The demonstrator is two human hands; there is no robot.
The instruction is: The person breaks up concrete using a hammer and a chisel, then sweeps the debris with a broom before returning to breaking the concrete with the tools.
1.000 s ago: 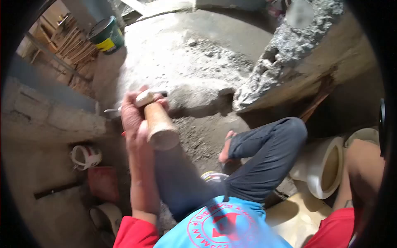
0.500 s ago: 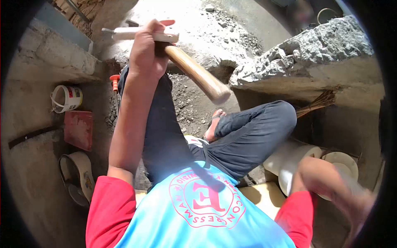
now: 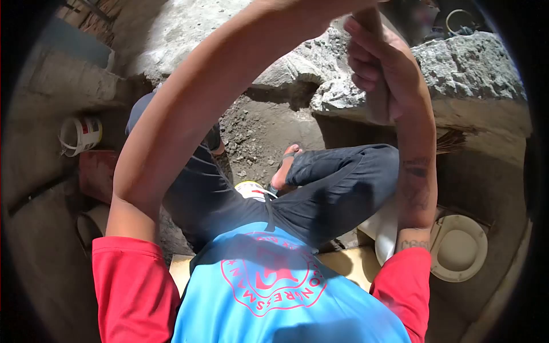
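At the upper right, my right hand point(image 3: 394, 66) has its fingers and thumb around the wooden handle of a hammer point(image 3: 377, 106). The handle stands nearly upright along the palm, and the hammer's head is hidden or out of the picture. My left forearm point(image 3: 194, 86) arches across the top of the view. Only a bit of my left hand point(image 3: 337, 4) shows at the top edge, close to the upper end of the handle, with its fingers out of sight. Below the hands lies the rough broken edge of a concrete slab point(image 3: 469, 66).
Grey rubble point(image 3: 243, 137) covers the ground between my legs, by my sandalled foot point(image 3: 283, 166). A white bucket point(image 3: 86, 136) and a red board point(image 3: 96, 171) are at the left. At the right are a pale round seat-like lid point(image 3: 457, 248) and a twig broom point(image 3: 450, 141).
My left hand has swung from upper left to the top right, bringing the hammer across. My right hand has come up from the lower right and taken hold of the handle.
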